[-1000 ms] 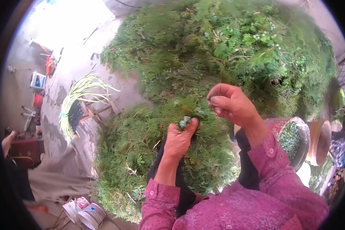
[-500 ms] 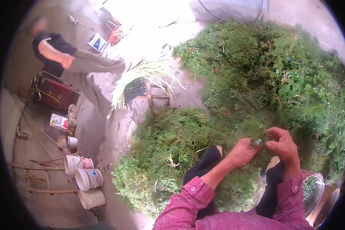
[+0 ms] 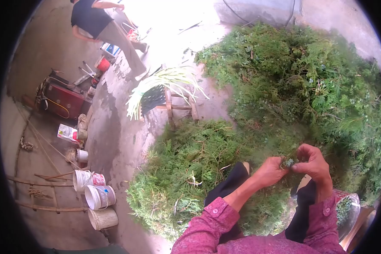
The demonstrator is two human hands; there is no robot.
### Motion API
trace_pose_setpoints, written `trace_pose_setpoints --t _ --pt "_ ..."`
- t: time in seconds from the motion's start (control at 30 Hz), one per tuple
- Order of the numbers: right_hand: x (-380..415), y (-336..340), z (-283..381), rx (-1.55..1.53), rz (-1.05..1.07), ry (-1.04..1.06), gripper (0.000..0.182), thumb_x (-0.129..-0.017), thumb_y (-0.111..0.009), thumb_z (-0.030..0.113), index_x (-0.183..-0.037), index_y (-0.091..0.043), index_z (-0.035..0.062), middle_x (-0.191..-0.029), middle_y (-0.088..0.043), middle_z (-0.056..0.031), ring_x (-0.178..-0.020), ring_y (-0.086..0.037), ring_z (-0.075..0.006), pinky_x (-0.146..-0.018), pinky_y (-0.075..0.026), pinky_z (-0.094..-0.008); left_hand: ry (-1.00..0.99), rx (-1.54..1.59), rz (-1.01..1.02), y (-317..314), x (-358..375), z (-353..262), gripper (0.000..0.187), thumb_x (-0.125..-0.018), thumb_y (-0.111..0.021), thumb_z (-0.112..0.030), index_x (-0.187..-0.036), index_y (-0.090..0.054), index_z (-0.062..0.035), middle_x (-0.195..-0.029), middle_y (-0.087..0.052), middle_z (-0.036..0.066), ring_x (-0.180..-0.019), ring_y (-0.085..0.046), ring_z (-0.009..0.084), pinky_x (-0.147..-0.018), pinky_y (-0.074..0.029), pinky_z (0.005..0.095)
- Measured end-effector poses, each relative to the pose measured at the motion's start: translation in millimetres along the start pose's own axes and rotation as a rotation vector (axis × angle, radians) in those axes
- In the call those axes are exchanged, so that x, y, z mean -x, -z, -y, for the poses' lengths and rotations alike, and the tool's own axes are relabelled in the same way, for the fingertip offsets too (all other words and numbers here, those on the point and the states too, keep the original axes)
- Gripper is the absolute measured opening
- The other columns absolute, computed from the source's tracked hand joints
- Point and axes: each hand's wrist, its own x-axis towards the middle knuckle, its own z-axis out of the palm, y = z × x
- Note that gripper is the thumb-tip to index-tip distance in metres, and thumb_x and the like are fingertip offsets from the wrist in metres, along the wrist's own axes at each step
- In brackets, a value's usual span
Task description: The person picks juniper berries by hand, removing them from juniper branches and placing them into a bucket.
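Note:
A green conifer sprig with pale bluish cones (image 3: 289, 162) is held between my two hands, over the heap. My left hand (image 3: 269, 171) is closed around the sprig from the left, its fingertips partly hidden. My right hand (image 3: 313, 163) curls in from the other side, thumb and fingers pinched at the cones. Below and around both hands lie cut evergreen branches (image 3: 203, 148), some resting between my legs. By my right forearm stands a basin (image 3: 354, 211) holding small green cones (image 3: 342, 211).
A larger pile of branches (image 3: 283, 63) spreads ahead and right. Pale green strips (image 3: 169, 78) drape over a wooden stool (image 3: 169, 108). At left are white buckets (image 3: 99, 197), a wooden ladder (image 3: 51, 208) and a red machine (image 3: 65, 99). Another person (image 3: 108, 29) walks at the upper left.
The other person has walked from the left toward the bright area at the top, uncovering a red bucket. My hands stay at the sprig, with only small finger shifts; the view has moved slightly.

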Motion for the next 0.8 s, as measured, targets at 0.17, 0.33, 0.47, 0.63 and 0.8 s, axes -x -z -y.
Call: trace_pose_setpoints --t 0.17,0.33,0.47,0.63,0.8 --pt "-0.5 -0.1 -4.7 -0.045 -0.024 -0.053 0.032 -0.057 -0.077 0.009 -0.081 -0.057 0.0051 -0.074 -0.050 0.0053 -0.070 -0.046 -0.0049 -0.064 -0.038 -0.0207 0.025 -0.043 -0.001 1.3 0.7 -6.3 0.016 -0.086 -0.056 -0.016 -0.087 -0.056 0.0001 -0.069 -0.052 -0.002 -0.071 -0.043 0.0041 -0.062 -0.042 0.0253" --pt "-2.3 -6.4 1.7 -0.140 -0.028 -0.127 0.029 -0.058 -0.076 0.009 -0.081 -0.059 0.0040 -0.074 -0.054 0.0043 -0.070 -0.047 -0.0052 -0.065 -0.038 -0.0204 -0.064 -0.109 -0.107 -0.5 -1.7 0.2 0.012 -0.085 -0.055 -0.012 -0.088 -0.057 -0.0004 -0.069 -0.053 0.000 -0.070 -0.043 0.0052 -0.063 -0.043 0.0263" --pt "-3.5 -11.1 -2.5 -0.020 -0.079 0.003 0.031 -0.059 -0.075 0.010 -0.085 -0.060 0.0040 -0.075 -0.056 0.0042 -0.071 -0.048 -0.0059 -0.069 -0.039 -0.0213 -0.107 -0.083 -0.197 -2.9 1.7 -3.2 0.009 -0.085 -0.054 -0.008 -0.090 -0.057 -0.0012 -0.069 -0.054 0.003 -0.069 -0.044 0.0062 -0.063 -0.043 0.0270" --pt "-0.7 -12.6 -4.7 -0.163 -0.014 0.050 0.034 -0.064 -0.074 0.010 -0.094 -0.059 0.0023 -0.076 -0.057 0.0038 -0.067 -0.050 -0.0060 -0.064 -0.040 -0.0193 -0.038 0.163 0.049 1.7 2.9 -2.7 0.014 -0.086 -0.057 -0.014 -0.094 -0.060 -0.0032 -0.082 -0.056 -0.007 -0.076 -0.047 0.0034 -0.069 -0.042 0.0225" --pt "-1.8 -7.6 -8.2 -0.368 0.039 -0.053 0.029 -0.067 -0.071 0.010 -0.092 -0.059 0.0020 -0.072 -0.056 0.0035 -0.053 -0.045 -0.0022 -0.044 -0.031 -0.0160 0.108 0.154 0.054 9.5 9.3 -18.8 0.022 -0.086 -0.058 -0.019 -0.104 -0.059 -0.0058 -0.087 -0.058 -0.006 -0.079 -0.049 0.0044 -0.070 -0.043 0.0232"
